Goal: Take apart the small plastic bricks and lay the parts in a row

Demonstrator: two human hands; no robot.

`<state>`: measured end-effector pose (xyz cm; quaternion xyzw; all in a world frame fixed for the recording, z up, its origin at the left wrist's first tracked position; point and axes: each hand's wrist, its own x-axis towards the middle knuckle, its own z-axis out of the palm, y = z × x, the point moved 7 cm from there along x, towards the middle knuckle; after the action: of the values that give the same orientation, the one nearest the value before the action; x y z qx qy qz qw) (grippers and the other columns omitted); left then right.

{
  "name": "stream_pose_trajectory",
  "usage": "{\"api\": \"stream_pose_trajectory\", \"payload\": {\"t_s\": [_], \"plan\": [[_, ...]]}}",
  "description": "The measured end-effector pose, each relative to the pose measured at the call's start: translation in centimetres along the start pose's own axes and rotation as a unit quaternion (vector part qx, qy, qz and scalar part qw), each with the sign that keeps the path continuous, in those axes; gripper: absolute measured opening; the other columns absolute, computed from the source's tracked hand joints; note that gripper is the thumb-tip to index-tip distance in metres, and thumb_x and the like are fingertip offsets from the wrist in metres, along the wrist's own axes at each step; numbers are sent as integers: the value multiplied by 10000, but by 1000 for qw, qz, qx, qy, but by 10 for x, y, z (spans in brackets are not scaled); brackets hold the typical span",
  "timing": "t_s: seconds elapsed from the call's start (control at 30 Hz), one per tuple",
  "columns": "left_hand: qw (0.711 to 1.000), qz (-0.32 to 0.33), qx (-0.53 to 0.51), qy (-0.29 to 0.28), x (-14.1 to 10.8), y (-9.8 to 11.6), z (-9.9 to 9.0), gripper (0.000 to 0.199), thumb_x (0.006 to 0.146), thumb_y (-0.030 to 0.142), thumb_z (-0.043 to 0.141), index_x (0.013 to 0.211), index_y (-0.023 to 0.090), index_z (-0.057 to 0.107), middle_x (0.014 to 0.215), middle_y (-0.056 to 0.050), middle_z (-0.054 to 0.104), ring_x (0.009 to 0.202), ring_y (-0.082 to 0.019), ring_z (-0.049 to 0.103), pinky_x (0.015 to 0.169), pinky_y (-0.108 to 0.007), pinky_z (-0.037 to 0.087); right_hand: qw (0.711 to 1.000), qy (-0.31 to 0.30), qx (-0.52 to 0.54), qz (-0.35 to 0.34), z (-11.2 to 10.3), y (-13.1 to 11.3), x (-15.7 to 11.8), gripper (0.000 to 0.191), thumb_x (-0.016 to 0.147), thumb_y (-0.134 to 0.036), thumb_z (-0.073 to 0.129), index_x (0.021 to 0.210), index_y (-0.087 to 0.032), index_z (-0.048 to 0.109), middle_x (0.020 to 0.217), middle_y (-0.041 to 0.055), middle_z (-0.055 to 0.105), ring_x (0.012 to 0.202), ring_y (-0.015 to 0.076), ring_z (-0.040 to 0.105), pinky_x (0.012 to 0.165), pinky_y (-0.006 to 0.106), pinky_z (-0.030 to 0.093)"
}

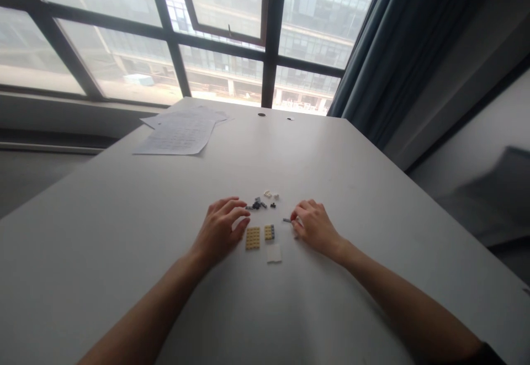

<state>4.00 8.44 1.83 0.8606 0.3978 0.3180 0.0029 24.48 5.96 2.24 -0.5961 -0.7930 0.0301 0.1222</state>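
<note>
My left hand (223, 224) rests on the table with its fingers curved and apart, nothing held. Close to its fingertips lie a cluster of dark grey toy building pieces (256, 204) and a tan studded plate (253, 238). My right hand (313, 221) has its fingertips closed on a small grey building piece (286, 220), which sticks out to the left. A whitish piece (295, 236) shows partly under that hand. Between the hands are a smaller tan plate with a grey edge (269, 232), a white flat tile (274, 253) and a small black piece (273, 205).
Small white pieces (271, 194) lie just beyond the dark ones. Printed papers (178, 133) overlap at the far left of the white table (314, 160). Two round holes are near its far edge, before a window. A dark curtain (381, 50) hangs at the right.
</note>
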Motion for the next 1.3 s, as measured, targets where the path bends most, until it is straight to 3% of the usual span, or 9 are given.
{"api": "stream_pose_trajectory", "payload": {"t_s": [0.2,0.37,0.53,0.7,0.97,1.13,1.3], "plan": [[996,77,32,-14,3,22,-2,141,878,264,519,907,228,652,1088,-52,669,1149,-255,520,974,-449,360,999,-15,-45,-16,10,-20,-6,103,848,-224,546,865,-186,640,961,69,624,961,217,495,838,353,304],[995,93,46,-15,4,31,-7,144,887,256,510,911,223,648,1079,-54,669,1147,-260,520,986,-467,351,996,-10,-87,-16,11,-28,-6,153,861,-285,534,874,-166,628,964,94,615,960,234,488,837,373,303],[993,106,40,-40,7,52,-5,167,891,283,509,954,233,655,1148,-54,645,1199,-267,482,1037,-485,307,998,5,-48,-45,7,-34,-14,195,895,-332,514,858,-180,628,977,83,621,992,228,492,872,384,299],[989,106,39,-100,13,75,9,297,860,406,552,1103,251,627,1283,-89,564,1283,-320,393,1077,-550,235,998,49,14,-22,-2,-14,-22,89,869,-255,564,871,-206,638,1015,55,624,1004,210,502,894,372,307],[983,106,27,-148,14,83,30,302,862,456,540,1060,258,653,1301,-80,555,1296,-324,377,1077,-555,234,997,63,38,13,-3,18,-36,102,854,-284,584,886,-207,643,1018,56,628,999,221,514,918,389,311],[991,90,39,-92,23,64,7,398,871,469,518,1198,252,582,1330,-88,531,1286,-307,388,1082,-528,229,995,70,67,-13,-1,15,-39,174,850,-284,601,1005,-214,638,1096,65,619,1029,220,511,934,385,320],[997,-56,56,-4,27,-3,-18,305,889,364,476,1122,228,617,1228,-92,594,1207,-291,461,1002,-493,341,994,51,67,-70,4,7,-39,181,866,-262,581,1033,-248,649,1148,62,614,1076,218,503,961,395,308]]}}
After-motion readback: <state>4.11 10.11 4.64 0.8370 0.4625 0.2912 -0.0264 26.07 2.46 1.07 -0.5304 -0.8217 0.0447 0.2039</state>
